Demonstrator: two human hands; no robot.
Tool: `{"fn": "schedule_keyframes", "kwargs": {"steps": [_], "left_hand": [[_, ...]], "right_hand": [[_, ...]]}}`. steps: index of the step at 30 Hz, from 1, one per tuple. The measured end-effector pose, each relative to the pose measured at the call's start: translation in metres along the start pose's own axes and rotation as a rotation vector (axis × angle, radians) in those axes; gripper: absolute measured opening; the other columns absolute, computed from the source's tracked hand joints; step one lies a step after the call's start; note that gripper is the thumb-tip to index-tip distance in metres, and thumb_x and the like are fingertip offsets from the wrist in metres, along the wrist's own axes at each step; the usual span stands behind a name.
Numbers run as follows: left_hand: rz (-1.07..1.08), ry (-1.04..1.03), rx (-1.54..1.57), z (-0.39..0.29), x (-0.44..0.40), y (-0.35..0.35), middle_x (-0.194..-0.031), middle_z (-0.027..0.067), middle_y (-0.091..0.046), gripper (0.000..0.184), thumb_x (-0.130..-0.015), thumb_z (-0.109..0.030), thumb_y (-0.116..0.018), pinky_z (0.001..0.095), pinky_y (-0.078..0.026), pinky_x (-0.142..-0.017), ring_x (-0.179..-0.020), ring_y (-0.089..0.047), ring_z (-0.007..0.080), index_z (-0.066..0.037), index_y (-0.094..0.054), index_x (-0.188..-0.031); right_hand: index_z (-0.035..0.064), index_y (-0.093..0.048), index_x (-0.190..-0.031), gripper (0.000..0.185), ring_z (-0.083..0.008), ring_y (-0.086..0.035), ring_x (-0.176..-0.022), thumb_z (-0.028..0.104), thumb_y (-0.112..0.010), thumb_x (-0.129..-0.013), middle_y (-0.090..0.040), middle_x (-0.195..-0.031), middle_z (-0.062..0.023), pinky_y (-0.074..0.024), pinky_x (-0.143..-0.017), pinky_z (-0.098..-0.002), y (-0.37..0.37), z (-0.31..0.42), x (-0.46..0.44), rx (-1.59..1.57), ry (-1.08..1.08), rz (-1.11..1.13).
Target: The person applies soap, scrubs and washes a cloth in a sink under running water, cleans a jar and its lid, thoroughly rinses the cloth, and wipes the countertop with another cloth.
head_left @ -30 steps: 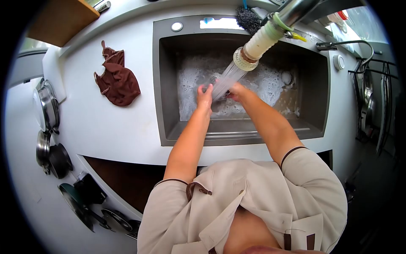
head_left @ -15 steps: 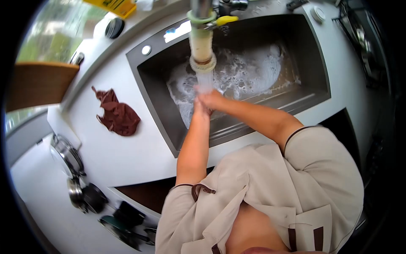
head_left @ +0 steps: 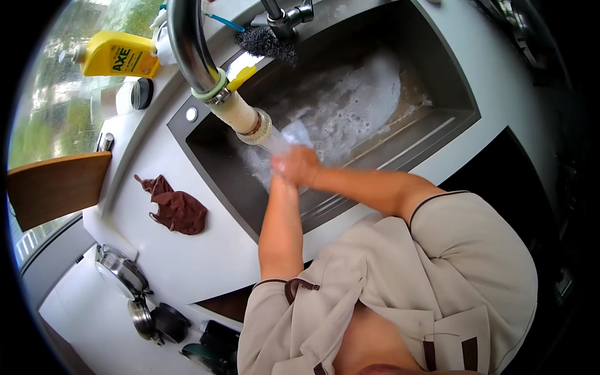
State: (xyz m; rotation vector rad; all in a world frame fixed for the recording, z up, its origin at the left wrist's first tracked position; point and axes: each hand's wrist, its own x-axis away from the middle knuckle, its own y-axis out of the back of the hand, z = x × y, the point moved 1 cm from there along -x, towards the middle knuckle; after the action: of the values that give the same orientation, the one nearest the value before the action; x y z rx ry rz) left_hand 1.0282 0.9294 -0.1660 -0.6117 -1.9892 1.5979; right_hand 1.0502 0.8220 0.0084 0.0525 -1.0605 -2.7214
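Note:
Below the faucet, water runs from a whitish nozzle extension with a yellow lever onto both my hands. My right hand lies over my left hand and hides most of it. The fingers of both are smeared by motion, and I see no object between them. They are above the front left part of a dark sink, where white suds float on the water.
A crumpled maroon cloth lies on the white counter left of the sink. A yellow bottle rests by the window. A dark scouring pad sits behind the sink. Pots stand at lower left.
The view has shifted, bringing the yellow bottle and scouring pad into fuller sight. The nozzle appears tilted now. My hands stay together under the water, with the right more over the left.

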Motion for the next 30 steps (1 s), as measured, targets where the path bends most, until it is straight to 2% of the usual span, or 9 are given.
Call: {"fn": "schedule_keyframes", "kwargs": {"steps": [1, 3, 8, 11, 15, 19, 21, 25, 30], "left_hand": [[-0.008, 0.005, -0.009, -0.003, -0.005, -0.023, -0.094, 0.0063, -0.062, 0.035, -0.093, -0.042, -0.05, 0.0361, -0.05, -0.081, -0.089, -0.061, 0.0204, -0.009, -0.057, -0.103], [-0.92, 0.033, -0.075, 0.002, -0.026, -0.097, -0.103, 0.0085, -0.064, 0.039, -0.094, -0.043, -0.049, 0.0405, -0.049, -0.086, -0.097, -0.061, 0.0254, -0.008, -0.056, -0.11], [-0.935, -0.19, -0.206, 0.0, -0.014, -0.102, -0.115, 0.0099, -0.06, 0.038, -0.09, -0.033, -0.056, 0.0448, -0.045, -0.093, -0.107, -0.058, 0.0259, -0.009, -0.054, -0.119], [-1.409, -0.039, -0.419, -0.01, -0.004, -0.115, -0.113, 0.0099, -0.06, 0.037, -0.089, -0.027, -0.057, 0.0426, -0.045, -0.093, -0.106, -0.057, 0.0262, -0.007, -0.054, -0.12], [-1.099, 0.107, -0.192, 0.006, 0.007, -0.078, -0.114, 0.0088, -0.058, 0.035, -0.087, -0.023, -0.058, 0.041, -0.043, -0.092, -0.109, -0.054, 0.0236, -0.007, -0.054, -0.117], [-0.926, 0.018, -0.214, 0.019, 0.009, -0.057, -0.134, 0.0075, -0.045, 0.041, -0.091, -0.028, -0.051, 0.0474, -0.03, -0.104, -0.126, -0.04, 0.0228, -0.007, -0.047, -0.127], [-1.122, 0.049, -0.316, 0.018, 0.01, -0.056, -0.137, 0.0077, -0.043, 0.042, -0.093, -0.028, -0.048, 0.0478, -0.029, -0.105, -0.127, -0.039, 0.023, -0.008, -0.044, -0.13], [-1.404, 0.059, -0.353, 0.013, 0.023, -0.044, -0.144, 0.0073, -0.034, 0.047, -0.095, -0.032, -0.043, 0.0505, -0.023, -0.109, -0.132, -0.033, 0.0237, -0.01, -0.036, -0.137], [-1.243, 0.058, -0.313, 0.009, 0.013, -0.054, -0.143, 0.0082, -0.036, 0.052, -0.094, -0.041, -0.04, 0.0501, -0.025, -0.108, -0.134, -0.03, 0.0261, -0.009, -0.039, -0.135]], "right_hand": [[0.0133, -0.058, -0.092, 0.018, -0.0375, -0.061, -0.082, 0.027, -0.058, -0.08, -0.063, -0.084, -0.0137, -0.0488, -0.068, -0.0467, -0.01, -0.027, -0.009, 0.015, -0.01, -0.008], [0.0128, -0.058, -0.093, 0.02, -0.0365, -0.062, -0.083, 0.03, -0.058, -0.082, -0.063, -0.085, -0.0127, -0.0486, -0.068, -0.0467, 0.003, -0.052, -0.035, -0.061, -0.233, 0.051], [0.0136, -0.057, -0.09, 0.015, -0.0255, -0.062, -0.082, 0.026, -0.062, -0.082, -0.064, -0.088, -0.0051, -0.047, -0.064, -0.0411, -0.016, -0.1, -0.048, -0.435, -0.66, 0.192], [0.0149, -0.059, -0.091, 0.014, -0.0167, -0.058, -0.079, 0.02, -0.064, -0.079, -0.062, -0.089, 0.0001, -0.0446, -0.06, -0.0338, -0.007, -0.103, -0.035, -0.929, -0.921, 0.572], [0.0159, -0.062, -0.102, 0.027, -0.0147, -0.057, -0.08, 0.016, -0.066, -0.076, -0.061, -0.087, -0.0008, -0.0449, -0.061, -0.0301, -0.032, -0.1, -0.016, -0.815, -0.829, 0.713], [0.0138, -0.056, -0.121, 0.054, -0.0262, -0.06, -0.097, 0.025, -0.072, -0.071, -0.061, -0.103, -0.0121, -0.0502, -0.078, -0.0341, -0.056, -0.116, -0.001, -0.117, -0.573, 0.277], [0.0188, -0.05, -0.13, 0.069, -0.0341, -0.045, -0.119, 0.036, -0.074, -0.068, -0.043, -0.132, -0.0135, -0.0425, -0.096, -0.0381, -0.053, -0.125, 0.006, -0.366, -0.853, 0.218], [0.0209, -0.047, -0.133, 0.071, -0.0378, -0.044, -0.119, 0.038, -0.073, -0.07, -0.037, -0.136, -0.0127, -0.0394, -0.099, -0.0376, -0.027, -0.115, 0.01, -0.15, -0.638, 0.107], [0.0166, -0.054, -0.126, 0.057, -0.0314, -0.047, -0.12, 0.038, -0.069, -0.074, -0.045, -0.13, -0.0146, -0.0396, -0.098, -0.0376, -0.029, -0.092, -0.008, 0.19, -0.518, 0.508]]}}
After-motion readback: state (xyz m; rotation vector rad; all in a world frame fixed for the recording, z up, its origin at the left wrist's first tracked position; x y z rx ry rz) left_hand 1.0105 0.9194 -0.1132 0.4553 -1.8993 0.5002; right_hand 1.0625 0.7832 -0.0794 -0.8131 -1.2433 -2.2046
